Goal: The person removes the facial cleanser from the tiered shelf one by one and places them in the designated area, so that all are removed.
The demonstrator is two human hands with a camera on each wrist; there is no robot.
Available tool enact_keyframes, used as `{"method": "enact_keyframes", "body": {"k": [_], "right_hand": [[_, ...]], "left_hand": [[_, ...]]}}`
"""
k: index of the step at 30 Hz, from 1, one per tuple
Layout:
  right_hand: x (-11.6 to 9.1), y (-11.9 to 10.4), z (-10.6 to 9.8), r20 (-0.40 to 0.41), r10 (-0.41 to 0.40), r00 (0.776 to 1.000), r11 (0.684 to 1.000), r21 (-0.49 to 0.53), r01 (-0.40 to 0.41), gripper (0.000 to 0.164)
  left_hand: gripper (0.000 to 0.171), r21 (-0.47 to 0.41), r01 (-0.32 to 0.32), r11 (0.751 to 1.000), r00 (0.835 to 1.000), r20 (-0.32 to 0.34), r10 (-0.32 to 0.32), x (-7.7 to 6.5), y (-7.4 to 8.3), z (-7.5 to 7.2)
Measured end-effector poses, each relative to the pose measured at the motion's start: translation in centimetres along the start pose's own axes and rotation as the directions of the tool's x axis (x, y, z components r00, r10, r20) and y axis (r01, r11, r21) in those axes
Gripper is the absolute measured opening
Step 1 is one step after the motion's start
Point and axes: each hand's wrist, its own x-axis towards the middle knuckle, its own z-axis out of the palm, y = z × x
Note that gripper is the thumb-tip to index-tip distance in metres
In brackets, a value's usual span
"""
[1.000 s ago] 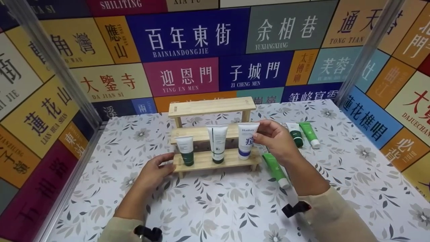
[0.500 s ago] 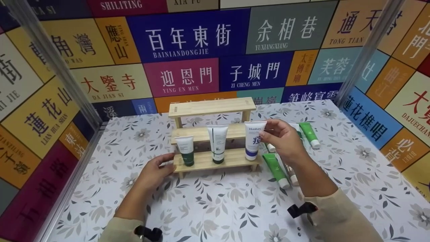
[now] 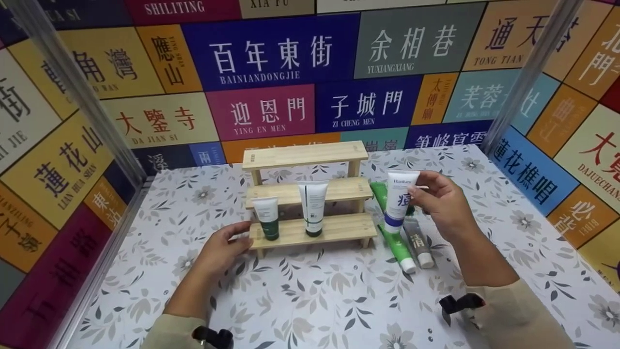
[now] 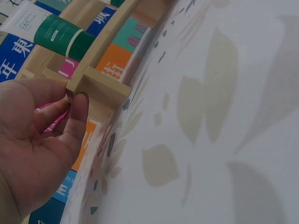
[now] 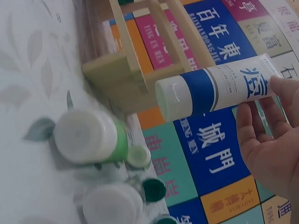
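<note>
Right now, you seem to be in the middle of moving one tube. Your right grip (image 3: 443, 208) pinches the white tube (image 3: 399, 191) by its flat top end, and the tube hangs in the air, cap down, just to the right of the wooden stand (image 3: 305, 154). Your left grip (image 3: 225, 249) pinches the left end of the lowest step, maybe so the stand won't slide. The next move likely calls for a slow, soft set-down, with the tube straight and flat on its cap. It could bump the bright green tube (image 3: 399, 251) and the gray tube (image 3: 416, 237), which lie close together on the worktop (image 3: 300, 300), so give them some room. The white tube looks like soft plastic, wide and thin at the top and round at the bottom, with a blue band above a pale cap. It may squish if you pinch too hard. On the lowest step, a short tube (image 3: 267, 218) with a dark green bottom and a taller tube (image 3: 315, 203) stand on their caps, apart from each other. The stand is pale wood with straight planks. The worktop looks smooth, white with gray leaves and flowers.
</note>
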Motion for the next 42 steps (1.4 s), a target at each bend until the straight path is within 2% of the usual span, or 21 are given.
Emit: {"method": "enact_keyframes", "body": {"k": [11, 19, 26, 33, 42], "right_hand": [[0.1, 0.9, -4.1, -0.050, 0.024, 0.998, 0.994, 0.110, -0.019, 0.040], [0.1, 1.9, -6.3, -0.063, 0.114, 0.991, 0.989, 0.100, -0.107, 0.043], [0.4, 3.2, -8.8, -0.004, 0.216, 0.976, 0.969, 0.119, -0.214, 0.043], [0.8, 4.6, -10.6, 0.044, 0.277, 0.960, 0.957, 0.079, -0.279, 0.057], [0.8, 5.8, -12.1, 0.081, 0.362, 0.929, 0.929, 0.056, -0.367, 0.050]], "left_hand": [[0.052, 0.014, -0.041, 0.999, 0.999, -0.001, 0.041, 0.1, -0.4, 0.0], [0.050, 0.022, -0.010, 1.000, 1.000, 0.000, 0.010, 0.3, -0.1, 0.1], [0.050, 0.036, -0.017, 0.999, 1.000, -0.005, 0.017, 0.3, -0.1, 0.1], [0.051, 0.028, -0.022, 0.999, 1.000, -0.004, 0.022, 0.2, -0.2, 0.0], [0.050, -0.002, -0.027, 1.000, 1.000, -0.008, 0.027, 0.1, -0.3, 0.0]]}}
